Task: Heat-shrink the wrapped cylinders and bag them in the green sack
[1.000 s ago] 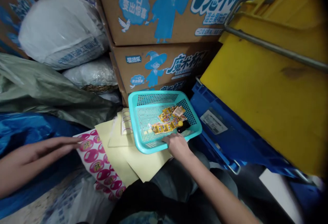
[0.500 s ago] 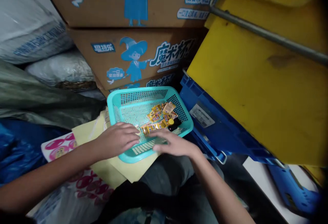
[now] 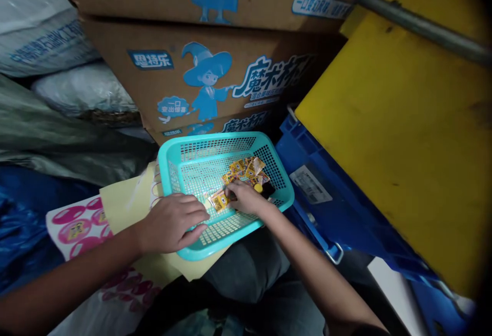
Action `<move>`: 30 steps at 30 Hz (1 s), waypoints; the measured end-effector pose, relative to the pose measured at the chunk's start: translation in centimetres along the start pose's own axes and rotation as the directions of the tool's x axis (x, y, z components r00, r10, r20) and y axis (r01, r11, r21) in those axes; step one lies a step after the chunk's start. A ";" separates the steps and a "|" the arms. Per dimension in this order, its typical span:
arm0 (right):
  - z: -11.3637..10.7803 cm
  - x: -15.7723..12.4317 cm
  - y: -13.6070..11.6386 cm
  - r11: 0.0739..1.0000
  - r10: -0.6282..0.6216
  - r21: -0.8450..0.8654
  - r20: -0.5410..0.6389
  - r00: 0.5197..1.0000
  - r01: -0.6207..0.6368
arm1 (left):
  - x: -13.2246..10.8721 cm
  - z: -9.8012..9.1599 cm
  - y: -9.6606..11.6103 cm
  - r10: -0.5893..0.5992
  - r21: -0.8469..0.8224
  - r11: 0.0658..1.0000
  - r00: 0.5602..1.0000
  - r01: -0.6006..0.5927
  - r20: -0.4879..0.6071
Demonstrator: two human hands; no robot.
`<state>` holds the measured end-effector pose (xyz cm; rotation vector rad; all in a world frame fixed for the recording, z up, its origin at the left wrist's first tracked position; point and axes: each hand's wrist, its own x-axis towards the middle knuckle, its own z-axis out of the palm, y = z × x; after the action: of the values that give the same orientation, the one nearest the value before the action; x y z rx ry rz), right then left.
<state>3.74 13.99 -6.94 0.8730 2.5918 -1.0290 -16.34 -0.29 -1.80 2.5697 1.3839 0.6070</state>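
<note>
A teal plastic basket point(image 3: 215, 146) lies on yellow paper sheets point(image 3: 119, 197) over my lap. Several small orange sachets point(image 3: 242, 168) and a small black object with a yellow dot point(image 3: 265, 189) lie inside it. My left hand point(image 3: 172, 222) rests flat over the basket's near left rim, fingers extended onto the mesh. Inside the basket, my right hand point(image 3: 246, 197) pinches an orange sachet point(image 3: 219, 201) with its fingertips.
Stacked cardboard boxes point(image 3: 200, 79) with blue print stand right behind the basket. A yellow bin point(image 3: 403, 120) with a metal bar sits on a blue crate point(image 3: 326, 208) to the right. Grey and white sacks point(image 3: 57, 95) lie left. A sheet of pink round stickers point(image 3: 80, 223) lies beside my left arm.
My left hand moved from the sticker sheet onto the basket's near rim. My right hand went from the rim into the basket and took hold of a sachet. The view dropped lower.
</note>
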 end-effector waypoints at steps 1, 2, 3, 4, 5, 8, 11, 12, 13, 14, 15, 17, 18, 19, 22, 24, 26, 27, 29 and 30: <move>0.1 0.0 -0.1 1.000 -0.017 0.017 -0.017 1.000 0.017 | 0.1 -0.1 0.0 0.003 0.000 1.000 1.000 -0.003 0.009; 0.3 0.1 -0.3 0.999 -0.038 0.033 -0.024 0.999 0.039 | 0.1 -0.1 -0.1 0.002 -0.002 1.000 1.000 -0.002 0.015; 0.4 0.3 -0.4 0.997 -0.062 0.047 -0.018 0.998 0.063 | 0.2 -0.1 -0.1 -0.003 -0.008 1.000 1.000 0.003 0.018; 0.4 0.5 -0.5 0.995 -0.084 0.058 0.000 0.996 0.084 | 0.2 -0.1 -0.1 -0.011 -0.017 1.000 1.000 0.011 0.013; 0.3 0.7 -0.5 0.993 -0.102 0.067 0.027 0.994 0.100 | 0.2 0.0 -0.1 -0.018 -0.027 0.999 1.000 0.018 0.006; -1.1 1.6 0.7 0.996 -0.065 0.056 0.031 0.997 0.063 | 0.4 0.4 0.1 -0.029 -0.033 0.999 0.999 0.027 -0.035; -3.1 2.6 2.6 0.988 0.153 -0.007 -0.163 0.975 -0.156 | 0.6 0.5 0.4 -0.026 -0.009 1.000 0.998 0.025 -0.053; -3.4 2.9 3.1 0.968 0.239 -0.021 -0.222 0.945 -0.249 | 0.7 0.4 0.5 -0.026 -0.002 1.000 0.998 0.026 -0.059; -3.5 3.2 3.3 0.943 0.313 -0.031 -0.250 0.917 -0.330 | 0.8 0.4 0.5 -0.026 0.005 1.000 0.998 0.027 -0.065; -3.3 3.4 3.4 0.919 0.370 -0.041 -0.246 0.896 -0.391 | 0.9 0.4 0.5 -0.023 0.011 1.000 0.997 0.024 -0.074; -2.8 3.4 3.2 0.902 0.410 -0.052 -0.216 0.886 -0.429 | 0.9 0.4 0.4 -0.019 0.017 1.000 0.996 0.020 -0.086; -1.7 3.1 2.3 0.895 0.430 -0.073 -0.123 0.894 -0.441 | 1.1 0.6 0.2 -0.006 0.021 1.000 0.994 0.008 -0.111; -1.2 2.7 1.8 0.906 0.411 -0.079 -0.074 0.909 -0.416 | 1.3 0.8 0.2 0.002 0.019 1.000 0.992 0.000 -0.128; -0.9 2.2 1.1 0.924 0.373 -0.081 -0.031 0.927 -0.374 | 1.3 0.8 0.3 0.012 0.019 1.000 0.989 -0.009 -0.148; -1.2 0.2 -0.9 0.976 0.208 -0.060 0.000 0.978 -0.208 | 0.9 0.3 0.8 0.076 0.051 0.997 0.970 -0.066 -0.232; -2.0 -1.3 -1.7 0.989 0.137 -0.040 -0.114 0.984 -0.143 | -0.7 -1.3 0.7 0.071 0.103 0.994 0.955 -0.043 -0.287; -2.5 -2.3 -1.5 0.996 0.081 -0.011 -0.282 0.956 -0.088 | -4.1 -4.0 -0.1 -0.110 0.154 0.973 0.933 0.171 -0.343; -2.5 -2.5 -1.1 0.999 0.043 0.008 -0.334 0.942 -0.043 | -6.4 -5.7 -0.7 -0.274 0.178 0.915 0.881 0.363 -0.386; -2.1 -2.5 -0.5 0.998 -0.028 0.035 -0.418 0.908 0.047 | -12.4 -9.7 -1.9 -0.616 0.182 0.591 0.585 0.786 -0.528; -1.8 -2.5 -0.5 0.992 -0.113 -0.005 -0.469 0.876 0.125 | -15.7 -11.7 -2.3 -0.703 0.147 0.339 0.354 0.929 -0.616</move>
<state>5.50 13.82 -4.37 1.0967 3.0719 -0.9802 -30.75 -12.59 3.68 1.4170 3.0559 0.7015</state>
